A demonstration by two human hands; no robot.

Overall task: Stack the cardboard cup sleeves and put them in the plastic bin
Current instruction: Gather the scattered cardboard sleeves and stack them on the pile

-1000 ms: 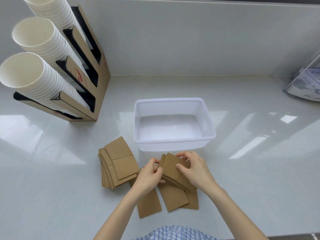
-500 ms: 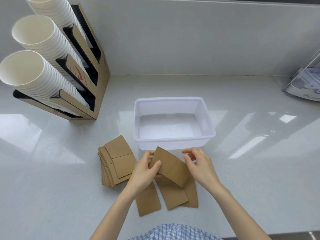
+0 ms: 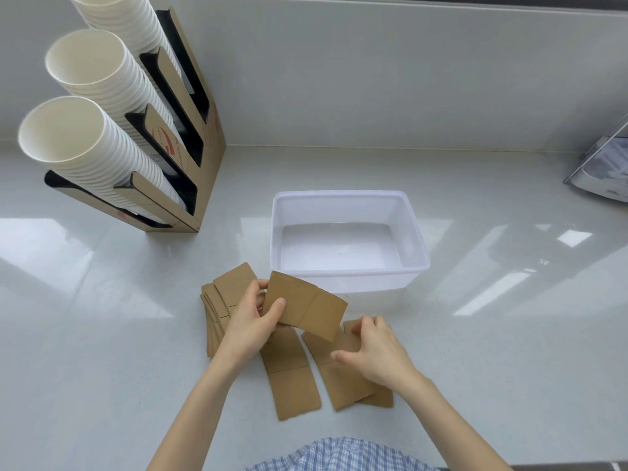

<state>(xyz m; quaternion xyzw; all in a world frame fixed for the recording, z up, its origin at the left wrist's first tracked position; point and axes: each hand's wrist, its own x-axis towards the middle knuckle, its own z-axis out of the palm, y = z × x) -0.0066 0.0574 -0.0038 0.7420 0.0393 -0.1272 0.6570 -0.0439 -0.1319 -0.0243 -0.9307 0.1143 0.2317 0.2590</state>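
My left hand [image 3: 251, 317] pinches a flat brown cardboard cup sleeve [image 3: 307, 305] and holds it lifted just in front of the empty translucent plastic bin [image 3: 413, 232]. A stack of sleeves [image 3: 219, 300] lies on the counter to the left, partly hidden by that hand. Three loose sleeves [image 3: 292, 379] lie flat below the held one. My right hand [image 3: 377, 351] hovers over the rightmost loose sleeves with fingers spread and touching them, holding nothing.
A cardboard rack [image 3: 190, 137] with three rows of nested white paper cups [image 3: 85, 144] stands at the back left. A clear holder [image 3: 605, 171] sits at the right edge. A low white wall runs behind the counter.
My left hand has carried the lifted sleeve up and left, toward the stack. My right hand let go of it and dropped to the loose sleeves on the counter.
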